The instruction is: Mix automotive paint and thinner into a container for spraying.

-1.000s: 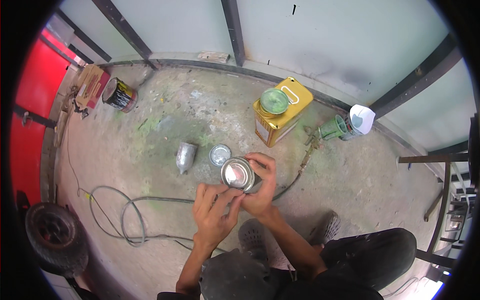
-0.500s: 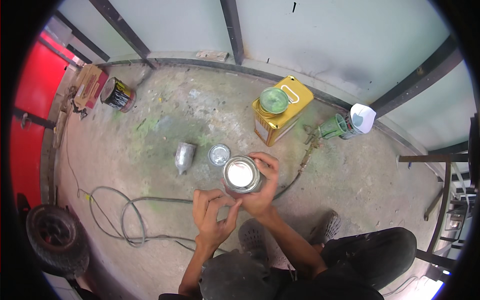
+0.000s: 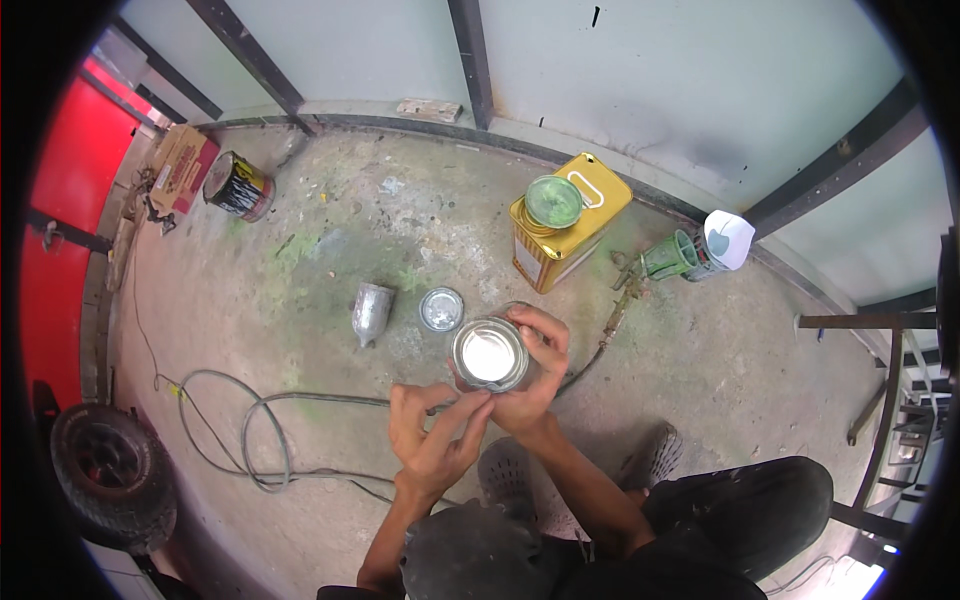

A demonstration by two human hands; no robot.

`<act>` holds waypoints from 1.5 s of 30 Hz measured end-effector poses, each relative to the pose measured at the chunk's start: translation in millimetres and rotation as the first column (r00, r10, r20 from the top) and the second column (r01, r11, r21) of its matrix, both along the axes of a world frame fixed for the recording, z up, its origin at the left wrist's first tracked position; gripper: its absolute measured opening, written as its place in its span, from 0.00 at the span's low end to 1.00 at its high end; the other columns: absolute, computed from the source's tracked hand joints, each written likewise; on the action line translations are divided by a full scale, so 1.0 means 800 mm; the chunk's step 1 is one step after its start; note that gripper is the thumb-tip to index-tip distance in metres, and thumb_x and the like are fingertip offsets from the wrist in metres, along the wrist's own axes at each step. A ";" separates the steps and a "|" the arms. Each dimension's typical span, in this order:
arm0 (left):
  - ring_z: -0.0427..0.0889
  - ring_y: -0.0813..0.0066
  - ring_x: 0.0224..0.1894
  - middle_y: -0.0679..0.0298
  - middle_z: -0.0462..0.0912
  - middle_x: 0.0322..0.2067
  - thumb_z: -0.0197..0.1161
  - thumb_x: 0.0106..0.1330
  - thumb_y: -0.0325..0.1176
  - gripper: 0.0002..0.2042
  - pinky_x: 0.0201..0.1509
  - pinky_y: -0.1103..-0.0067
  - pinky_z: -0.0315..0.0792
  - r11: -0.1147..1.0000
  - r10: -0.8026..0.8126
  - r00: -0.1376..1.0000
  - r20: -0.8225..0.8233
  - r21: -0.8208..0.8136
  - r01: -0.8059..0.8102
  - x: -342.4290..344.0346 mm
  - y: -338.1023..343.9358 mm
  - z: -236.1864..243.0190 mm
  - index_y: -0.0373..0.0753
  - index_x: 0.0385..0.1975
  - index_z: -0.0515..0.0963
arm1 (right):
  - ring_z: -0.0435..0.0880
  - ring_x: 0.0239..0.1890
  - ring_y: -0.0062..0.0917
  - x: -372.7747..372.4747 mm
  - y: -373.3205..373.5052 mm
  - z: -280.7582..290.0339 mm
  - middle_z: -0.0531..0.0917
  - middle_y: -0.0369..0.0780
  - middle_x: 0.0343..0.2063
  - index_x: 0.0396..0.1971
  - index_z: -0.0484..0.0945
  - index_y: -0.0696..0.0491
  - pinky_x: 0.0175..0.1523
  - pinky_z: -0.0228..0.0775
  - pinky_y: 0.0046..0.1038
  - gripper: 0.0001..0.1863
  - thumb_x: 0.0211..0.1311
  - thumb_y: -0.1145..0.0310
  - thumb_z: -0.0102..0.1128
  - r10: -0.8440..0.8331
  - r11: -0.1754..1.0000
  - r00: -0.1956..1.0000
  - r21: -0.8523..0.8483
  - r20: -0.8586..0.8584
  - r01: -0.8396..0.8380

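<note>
The can (image 3: 490, 355) is held up above the floor (image 3: 330, 260), in front of the person's knees, its round rim facing the camera; it looks like thin metal, so it should be stiff in the wall yet easy to dent; its weight depends on what is inside, and the bright glare in its mouth leaves that untold; the smooth side may slip if wet, so a wide wrap low around the wall seems the surest hold, with the rim best left free.

The right hand (image 3: 543, 385) curls round the can's right side, fingers bent over the far edge and palm beneath the near side; the left hand (image 3: 430, 445) comes in from the lower left, thumb and forefinger pressed together at the near rim, though I cannot tell what, if anything, they pinch; its other fingers fold loosely; both forearms rise from the lower edge and converge at the can.
</note>
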State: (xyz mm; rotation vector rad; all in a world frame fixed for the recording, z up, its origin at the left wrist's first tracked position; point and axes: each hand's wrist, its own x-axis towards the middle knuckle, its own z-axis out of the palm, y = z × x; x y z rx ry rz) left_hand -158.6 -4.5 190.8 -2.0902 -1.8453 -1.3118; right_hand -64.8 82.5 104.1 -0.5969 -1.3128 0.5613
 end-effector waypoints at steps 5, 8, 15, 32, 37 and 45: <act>0.74 0.68 0.33 0.67 0.79 0.34 0.82 0.47 0.23 0.17 0.34 0.73 0.67 1.000 -0.005 1.000 -0.028 0.025 0.006 0.001 0.004 -0.003 0.43 0.38 0.89 | 0.79 0.56 0.44 0.002 -0.001 -0.004 0.75 0.48 0.57 0.67 0.67 0.51 0.58 0.76 0.45 0.50 0.41 0.70 0.88 -0.012 1.000 1.000 -0.003 -0.005 0.012; 0.75 0.68 0.33 0.66 0.80 0.34 0.81 0.47 0.22 0.17 0.34 0.73 0.67 1.000 -0.006 0.999 -0.048 0.026 0.007 0.000 0.003 -0.005 0.43 0.39 0.89 | 0.84 0.51 0.39 0.005 -0.001 0.001 0.68 0.52 0.59 0.66 0.58 0.51 0.49 0.87 0.34 0.52 0.43 0.77 0.87 0.016 1.000 0.993 0.008 0.121 -0.017; 0.75 0.64 0.36 0.65 0.81 0.36 0.79 0.50 0.23 0.13 0.36 0.72 0.69 0.992 -0.001 0.997 0.071 -0.122 0.010 0.011 0.006 -0.036 0.41 0.37 0.87 | 0.81 0.54 0.38 -0.004 -0.008 -0.054 0.71 0.50 0.57 0.63 0.62 0.53 0.53 0.82 0.35 0.49 0.42 0.75 0.88 -0.003 0.990 1.000 -0.142 0.016 0.005; 0.78 0.75 0.42 0.62 0.83 0.38 0.64 0.77 0.42 0.15 0.49 0.74 0.72 0.349 0.180 0.165 0.970 -0.220 0.911 -0.053 -0.130 -0.131 0.33 0.37 0.80 | 0.80 0.58 0.34 0.028 0.009 -0.165 0.78 0.49 0.56 0.58 0.64 0.55 0.65 0.74 0.35 0.44 0.41 0.79 0.86 0.186 0.804 0.980 -0.584 0.069 -0.112; 0.79 0.74 0.52 0.62 0.83 0.47 0.59 0.79 0.45 0.20 0.61 0.74 0.70 0.199 0.202 0.254 0.946 -0.293 0.935 -0.038 -0.151 -0.129 0.31 0.50 0.81 | 0.79 0.57 0.33 0.044 0.008 -0.179 0.77 0.48 0.55 0.58 0.63 0.54 0.65 0.72 0.35 0.46 0.41 0.78 0.86 0.192 0.826 0.977 -0.553 0.089 -0.112; 0.82 0.51 0.54 0.52 0.84 0.48 0.67 0.70 0.46 0.17 0.57 0.61 0.76 0.431 -0.047 0.972 0.232 -0.872 0.229 -0.046 -0.120 -0.162 0.37 0.46 0.84 | 0.80 0.55 0.33 0.047 0.001 -0.177 0.78 0.45 0.53 0.61 0.65 0.56 0.64 0.71 0.35 0.45 0.42 0.77 0.84 0.201 0.829 0.968 -0.553 0.151 -0.085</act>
